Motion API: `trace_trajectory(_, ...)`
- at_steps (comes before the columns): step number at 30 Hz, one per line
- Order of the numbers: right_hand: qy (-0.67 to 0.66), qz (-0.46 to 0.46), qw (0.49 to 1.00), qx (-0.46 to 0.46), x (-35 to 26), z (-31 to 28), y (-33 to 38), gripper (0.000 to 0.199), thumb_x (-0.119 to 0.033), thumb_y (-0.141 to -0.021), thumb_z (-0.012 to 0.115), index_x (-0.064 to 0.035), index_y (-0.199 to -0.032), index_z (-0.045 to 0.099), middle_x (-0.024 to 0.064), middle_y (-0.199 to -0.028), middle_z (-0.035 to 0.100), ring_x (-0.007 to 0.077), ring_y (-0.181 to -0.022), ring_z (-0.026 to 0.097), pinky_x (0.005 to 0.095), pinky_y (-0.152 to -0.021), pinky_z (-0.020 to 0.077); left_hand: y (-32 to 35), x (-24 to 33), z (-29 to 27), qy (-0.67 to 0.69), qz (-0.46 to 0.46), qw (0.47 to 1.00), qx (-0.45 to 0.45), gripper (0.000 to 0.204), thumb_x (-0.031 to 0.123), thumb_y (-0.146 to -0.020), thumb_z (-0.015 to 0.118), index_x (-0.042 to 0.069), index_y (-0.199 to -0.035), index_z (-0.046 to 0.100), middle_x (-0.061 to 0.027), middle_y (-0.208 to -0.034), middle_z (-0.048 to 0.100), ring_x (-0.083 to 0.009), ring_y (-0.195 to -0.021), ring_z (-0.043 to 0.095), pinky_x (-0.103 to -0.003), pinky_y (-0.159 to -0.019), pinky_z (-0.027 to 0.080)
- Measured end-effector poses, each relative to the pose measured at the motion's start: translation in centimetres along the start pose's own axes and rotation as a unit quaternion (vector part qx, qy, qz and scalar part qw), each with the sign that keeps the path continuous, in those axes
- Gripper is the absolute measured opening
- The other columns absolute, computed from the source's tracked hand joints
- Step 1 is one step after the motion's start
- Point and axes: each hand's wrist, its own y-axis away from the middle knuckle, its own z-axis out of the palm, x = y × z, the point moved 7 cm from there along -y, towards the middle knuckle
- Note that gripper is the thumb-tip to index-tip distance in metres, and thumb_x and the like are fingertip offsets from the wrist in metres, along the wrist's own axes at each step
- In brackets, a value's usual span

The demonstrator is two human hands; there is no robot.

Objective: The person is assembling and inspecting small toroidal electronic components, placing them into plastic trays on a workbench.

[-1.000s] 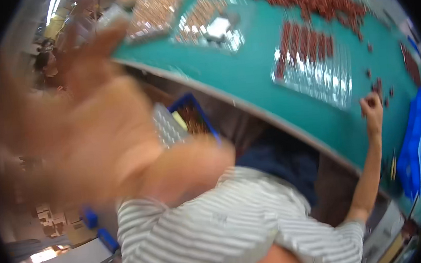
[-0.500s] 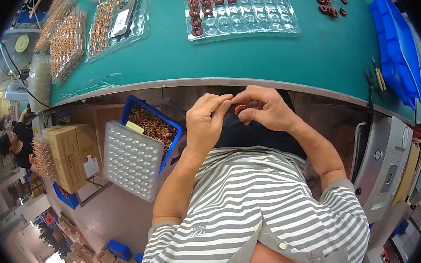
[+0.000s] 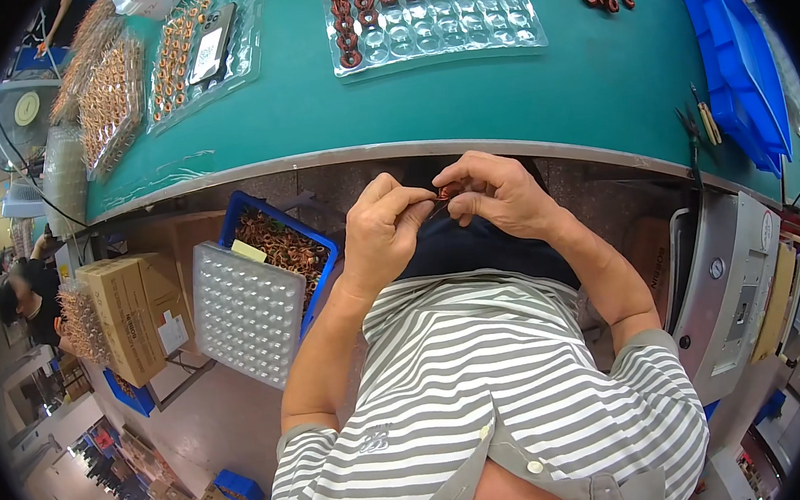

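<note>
Since half a second ago the view has barely shifted and both hands have stayed together in front of the chest, just below the edge of the green table point(image 3: 501, 101); a second ago the left hand was up close to the camera and the right was out on the table. Now the left hand point(image 3: 382, 237) and right hand point(image 3: 499, 190) pinch a small reddish coil point(image 3: 445, 192) between thumbs and fingertips, with a thin wire lead running out toward the left fingers. The coil looks light and stiff, while its fine leads would likely bend easily, so the ring body seems the safer place to grip. On the table lies a clear tray point(image 3: 458, 29) partly filled with similar coils, and a blue bin point(image 3: 277, 245) of them sits below to the left
</note>
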Motion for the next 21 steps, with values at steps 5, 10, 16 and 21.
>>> trace_trajectory(5, 0.103, 0.02, 0.994, -0.021, -0.2, 0.1, 0.0, 0.026, -0.002, -0.083, 0.072, 0.0011, -0.108, 0.065, 0.012, -0.092, 0.068, 0.0161, -0.073, 0.068, 0.0274, -0.066, 0.0563, -0.1, -0.6, 0.5, 0.03, -0.038, 0.999, -0.024, 0.011, -0.003, -0.078, 0.073, 0.001, -0.089, 0.072, -0.0056, -0.071, 0.054, -0.0162, -0.062, 0.053, -0.031, -0.055, 0.041)
trace_trajectory(10, 0.244, -0.075, 0.967, -0.006, -1.4, 0.1, 0.0, 0.027, -0.001, -0.077, 0.077, 0.0016, -0.101, 0.066, 0.0132, -0.087, 0.069, 0.0205, -0.077, 0.07, 0.0294, -0.067, 0.0567, 0.0, 0.2, 0.5, -0.033, 0.039, 0.998, -0.021, 0.009, -0.002, -0.078, 0.072, 0.001, -0.087, 0.072, -0.0058, -0.07, 0.053, -0.0163, -0.062, 0.052, -0.032, -0.055, 0.04)
trace_trajectory(16, 0.259, -0.073, 0.962, 0.056, -0.9, -1.0, 0.4, 0.029, -0.003, -0.075, 0.08, 0.0032, -0.099, 0.065, 0.0123, -0.087, 0.07, 0.0193, -0.078, 0.071, 0.0284, -0.07, 0.0573, 0.0, -1.7, 1.0, 0.069, -0.121, 0.989, -0.053, 0.015, 0.006, -0.085, 0.071, 0.0, -0.099, 0.069, -0.0026, -0.075, 0.059, -0.0106, -0.066, 0.053, -0.028, -0.059, 0.043)
trace_trajectory(21, 0.253, -0.086, 0.956, 0.122, -0.8, -0.9, 1.2, 0.033, -0.007, -0.075, 0.082, 0.002, -0.101, 0.064, 0.0112, -0.085, 0.069, 0.0171, -0.078, 0.07, 0.0276, -0.071, 0.0573, 1.3, -3.8, 2.2, 0.196, -0.26, 0.945, -0.025, 0.026, 0.014, -0.09, 0.071, -0.001, -0.11, 0.065, -0.0041, -0.089, 0.069, -0.0063, -0.076, 0.06, -0.021, -0.064, 0.048)
